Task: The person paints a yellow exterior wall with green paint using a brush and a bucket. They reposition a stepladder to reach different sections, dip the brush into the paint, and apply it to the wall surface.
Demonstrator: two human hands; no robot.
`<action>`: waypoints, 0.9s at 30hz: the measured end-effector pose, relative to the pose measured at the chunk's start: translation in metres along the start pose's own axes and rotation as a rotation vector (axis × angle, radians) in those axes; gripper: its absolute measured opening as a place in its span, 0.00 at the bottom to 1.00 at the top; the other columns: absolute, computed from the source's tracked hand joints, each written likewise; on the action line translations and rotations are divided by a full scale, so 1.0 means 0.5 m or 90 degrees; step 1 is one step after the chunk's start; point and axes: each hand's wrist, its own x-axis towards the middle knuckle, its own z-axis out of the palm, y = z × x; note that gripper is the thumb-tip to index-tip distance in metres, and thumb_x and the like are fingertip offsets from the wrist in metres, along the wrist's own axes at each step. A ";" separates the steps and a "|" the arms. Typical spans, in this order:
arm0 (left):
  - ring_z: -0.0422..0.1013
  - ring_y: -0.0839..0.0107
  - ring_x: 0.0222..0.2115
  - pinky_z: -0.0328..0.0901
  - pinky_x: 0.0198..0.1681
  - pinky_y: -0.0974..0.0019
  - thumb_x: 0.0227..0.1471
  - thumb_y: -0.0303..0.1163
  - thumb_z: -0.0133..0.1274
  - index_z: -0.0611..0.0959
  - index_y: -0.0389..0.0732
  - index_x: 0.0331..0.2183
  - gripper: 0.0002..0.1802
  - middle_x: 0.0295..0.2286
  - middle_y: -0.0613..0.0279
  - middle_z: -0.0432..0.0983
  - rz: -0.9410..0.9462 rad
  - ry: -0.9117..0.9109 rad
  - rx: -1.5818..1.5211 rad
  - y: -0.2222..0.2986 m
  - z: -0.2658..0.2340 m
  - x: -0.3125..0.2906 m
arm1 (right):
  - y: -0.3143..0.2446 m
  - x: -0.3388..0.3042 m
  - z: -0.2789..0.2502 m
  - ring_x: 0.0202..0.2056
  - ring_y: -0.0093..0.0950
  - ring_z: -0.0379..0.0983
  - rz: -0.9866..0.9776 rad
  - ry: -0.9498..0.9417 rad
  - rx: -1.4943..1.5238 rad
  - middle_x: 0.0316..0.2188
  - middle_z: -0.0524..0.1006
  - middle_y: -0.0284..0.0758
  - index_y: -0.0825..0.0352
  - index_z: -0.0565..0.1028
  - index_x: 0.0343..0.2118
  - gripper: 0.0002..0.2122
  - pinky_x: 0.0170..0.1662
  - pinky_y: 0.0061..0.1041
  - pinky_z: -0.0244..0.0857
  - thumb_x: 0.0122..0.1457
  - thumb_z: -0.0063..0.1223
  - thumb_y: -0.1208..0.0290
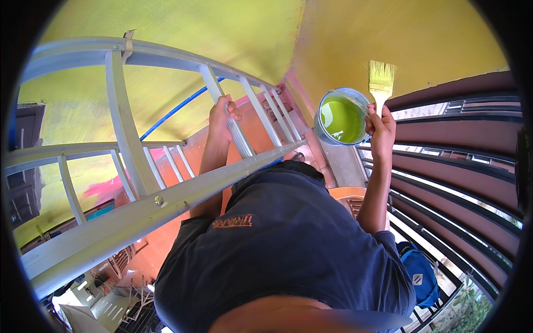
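My left hand (222,114) is closed round a rung of the aluminium ladder (89,236), which stretches across the left side of the view. In my right hand (381,130) is a flat paintbrush (381,83), bristles pointing up, its bristles and ferrule coated with yellow-green paint. The same hand's fingers are at the rim of a small bucket (319,126), apparently gripping it along with the brush handle. Bright green paint (348,117) lies inside the bucket. Both are in front of the painted wall (433,47), with the bristles close to it.
Dark horizontal slats of a railing (455,136) run along the right, with a blue bag (419,277) beside them. Below is an orange tiled floor (158,238) with a wooden chair (348,194). A blue pole (175,111) slants behind the ladder. Yellow-green wall (222,28) rises ahead.
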 end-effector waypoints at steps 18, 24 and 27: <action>0.58 0.80 0.15 0.58 0.20 0.73 0.60 0.33 0.53 0.71 0.47 0.32 0.07 0.16 0.73 0.61 0.026 -0.003 -0.068 -0.002 -0.021 0.056 | -0.022 -0.011 0.060 0.21 0.10 0.54 0.072 -0.082 -0.054 0.20 0.65 0.20 0.65 0.75 0.42 0.04 0.24 0.16 0.44 0.68 0.53 0.72; 0.59 0.80 0.16 0.58 0.21 0.72 0.61 0.34 0.54 0.71 0.46 0.34 0.08 0.17 0.72 0.62 0.030 0.009 -0.013 0.003 -0.023 0.060 | -0.006 0.010 0.088 0.20 0.10 0.55 0.070 -0.134 -0.044 0.20 0.65 0.20 0.68 0.75 0.42 0.05 0.24 0.16 0.45 0.67 0.52 0.74; 0.60 0.78 0.16 0.60 0.21 0.69 0.61 0.35 0.54 0.71 0.45 0.34 0.09 0.17 0.70 0.63 0.030 0.007 0.004 0.003 -0.026 0.062 | 0.005 0.020 0.124 0.20 0.11 0.54 0.056 -0.145 -0.032 0.20 0.64 0.20 0.68 0.75 0.41 0.05 0.23 0.16 0.45 0.67 0.52 0.73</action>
